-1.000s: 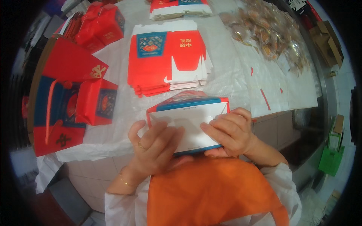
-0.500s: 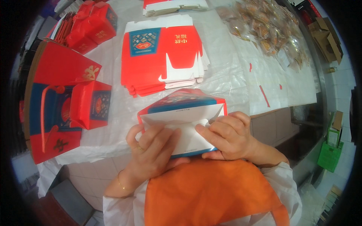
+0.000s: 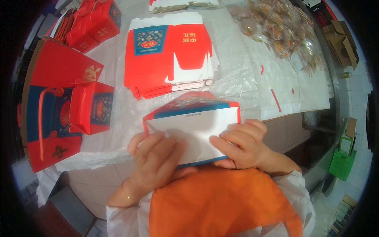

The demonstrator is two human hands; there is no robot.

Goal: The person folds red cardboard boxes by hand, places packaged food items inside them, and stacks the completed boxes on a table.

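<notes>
Since half a second ago, the white end of the carton (image 3: 197, 132), then creased inward, has come flat again, and the stack of flat red blanks (image 3: 169, 59) sits slightly higher in view.

The carton is in front of the person, over the near edge of the white-sheeted table (image 3: 233, 81), just above the orange apron (image 3: 223, 201). The left hand (image 3: 156, 154) grips its left side, fingers curled over the white face and thumb at the lower edge; these fingertips are blurred. The right hand (image 3: 242, 144) grips the right side with bent fingers, thumb low. Whatever lies beneath the carton is hidden.

A small printed line near the white face's upper edge is too fine to read. The top blank bears gold characters on red and a blue patterned panel with lettering. Gold characters also mark the upright boxes (image 3: 94, 27) and the large red-and-blue bag (image 3: 59, 106). Another pile (image 3: 183, 4) is cut off at the top, and the contents of the clear packets (image 3: 282, 35) are hard to make out.
</notes>
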